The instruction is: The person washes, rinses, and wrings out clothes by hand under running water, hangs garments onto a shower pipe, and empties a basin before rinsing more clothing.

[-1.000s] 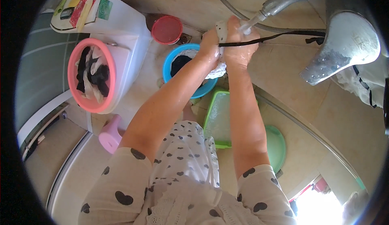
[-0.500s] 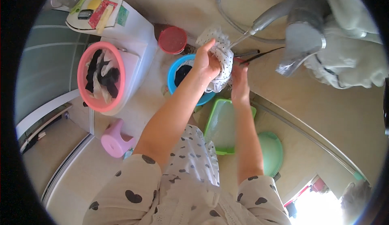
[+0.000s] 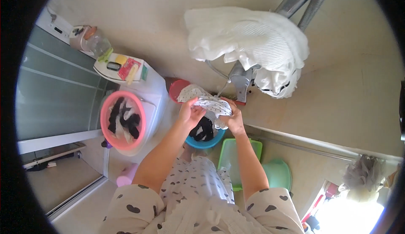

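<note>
Both my hands hold a white cloth with small dark dots [image 3: 206, 100] stretched between them. My left hand [image 3: 190, 114] grips its left end and my right hand [image 3: 233, 120] grips its right end. The cloth hangs above a blue basin [image 3: 206, 142] that holds dark wet laundry [image 3: 203, 129]. A thin stream of water runs from a grey tap [image 3: 241, 81] onto the cloth.
A pink basin [image 3: 106, 128] with dark and white clothes sits on a white toilet [image 3: 152, 95] at the left. A red tub [image 3: 175, 90] stands behind. A green tub [image 3: 230, 158] and green lid [image 3: 278, 175] lie lower right. White garments [image 3: 249, 44] hang above the tap.
The view has tilted up and the white hanging garments have come into sight. My hands have come down from the tap and now hold the dotted cloth spread above the blue basin.
</note>
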The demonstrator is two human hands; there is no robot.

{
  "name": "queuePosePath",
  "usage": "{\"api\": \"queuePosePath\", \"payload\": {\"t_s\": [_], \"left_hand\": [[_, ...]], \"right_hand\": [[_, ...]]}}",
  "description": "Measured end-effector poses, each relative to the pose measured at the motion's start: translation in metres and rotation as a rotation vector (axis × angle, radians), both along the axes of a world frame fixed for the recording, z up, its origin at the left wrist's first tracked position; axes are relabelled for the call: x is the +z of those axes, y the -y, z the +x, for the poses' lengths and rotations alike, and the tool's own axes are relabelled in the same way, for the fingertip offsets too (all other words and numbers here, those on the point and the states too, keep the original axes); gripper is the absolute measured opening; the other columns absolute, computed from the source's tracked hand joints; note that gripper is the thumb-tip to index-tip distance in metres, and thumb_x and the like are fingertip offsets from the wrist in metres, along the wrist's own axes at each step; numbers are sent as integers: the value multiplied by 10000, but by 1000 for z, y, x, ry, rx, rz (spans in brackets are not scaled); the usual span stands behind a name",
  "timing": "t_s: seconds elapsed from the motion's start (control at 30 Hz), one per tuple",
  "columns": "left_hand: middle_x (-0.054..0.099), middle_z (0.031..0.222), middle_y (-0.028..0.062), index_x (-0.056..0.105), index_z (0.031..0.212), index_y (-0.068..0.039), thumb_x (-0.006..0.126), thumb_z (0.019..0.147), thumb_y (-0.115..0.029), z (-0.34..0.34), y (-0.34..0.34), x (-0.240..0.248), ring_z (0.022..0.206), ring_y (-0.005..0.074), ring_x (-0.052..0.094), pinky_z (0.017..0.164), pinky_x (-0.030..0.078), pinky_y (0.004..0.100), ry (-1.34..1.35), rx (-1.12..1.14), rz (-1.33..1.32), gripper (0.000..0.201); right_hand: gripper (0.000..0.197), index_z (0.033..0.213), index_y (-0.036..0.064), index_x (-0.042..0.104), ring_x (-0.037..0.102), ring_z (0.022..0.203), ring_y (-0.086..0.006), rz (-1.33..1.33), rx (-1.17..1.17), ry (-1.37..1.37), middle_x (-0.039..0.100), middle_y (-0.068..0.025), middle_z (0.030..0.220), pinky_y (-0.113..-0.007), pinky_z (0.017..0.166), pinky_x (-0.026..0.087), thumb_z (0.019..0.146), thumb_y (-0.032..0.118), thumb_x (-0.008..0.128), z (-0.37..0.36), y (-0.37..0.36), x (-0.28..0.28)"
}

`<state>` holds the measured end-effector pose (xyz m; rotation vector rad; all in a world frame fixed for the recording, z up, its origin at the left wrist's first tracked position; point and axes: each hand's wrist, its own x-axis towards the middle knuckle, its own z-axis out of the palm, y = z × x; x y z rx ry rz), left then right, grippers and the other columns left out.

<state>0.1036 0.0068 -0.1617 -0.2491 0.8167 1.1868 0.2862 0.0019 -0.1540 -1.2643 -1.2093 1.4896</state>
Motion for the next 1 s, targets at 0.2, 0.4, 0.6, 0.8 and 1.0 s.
{"api": "queuePosePath", "payload": {"t_s": [0.2, 0.4, 0.6, 0.8, 1.0], "left_hand": [[467, 1173, 161, 392, 1281, -192, 482, 716, -702, -20, 15, 48, 1068, 381, 462, 878, 342, 622, -324, -304, -503, 767], [575, 1080, 151, 506, 1168, -70, 361, 749, -728, -18, -1, 41, 979, 301, 570, 814, 471, 455, 599, -324, 564, 793], [579, 1089, 119, 510, 1151, -31, 390, 849, -515, -8, 23, 85, 975, 252, 580, 833, 483, 400, 166, -405, 194, 583], [509, 1217, 107, 448, 1232, -31, 309, 894, -480, 10, 47, 133, 1113, 258, 501, 949, 401, 425, 185, -369, 289, 579], [483, 1254, 81, 423, 1276, -127, 244, 781, -727, 17, 48, 145, 1152, 277, 463, 957, 375, 453, 153, -427, 143, 799]], "right_hand": [[556, 1135, 36, 555, 487, 1072, -156, -17, 116, -304, 473, -54, 1237, -272, 930, 358, 589, 11, 656, -34, 0, 92], [420, 963, 48, 601, 541, 884, -120, 38, 293, -341, 597, -30, 966, -272, 835, 407, 570, 47, 751, -52, 19, 147], [335, 975, -13, 557, 589, 830, -189, -196, -21, -1000, 611, -93, 874, -304, 785, 460, 676, 114, 637, -32, 20, 121], [501, 1224, 55, 450, 557, 984, -257, -361, -323, -1094, 563, -115, 1105, -369, 870, 448, 813, 308, 581, -37, 31, 76], [542, 1126, 24, 464, 557, 961, -216, -271, 127, -1238, 568, -113, 1026, -324, 882, 433, 720, 310, 680, -20, 23, 100]]}}
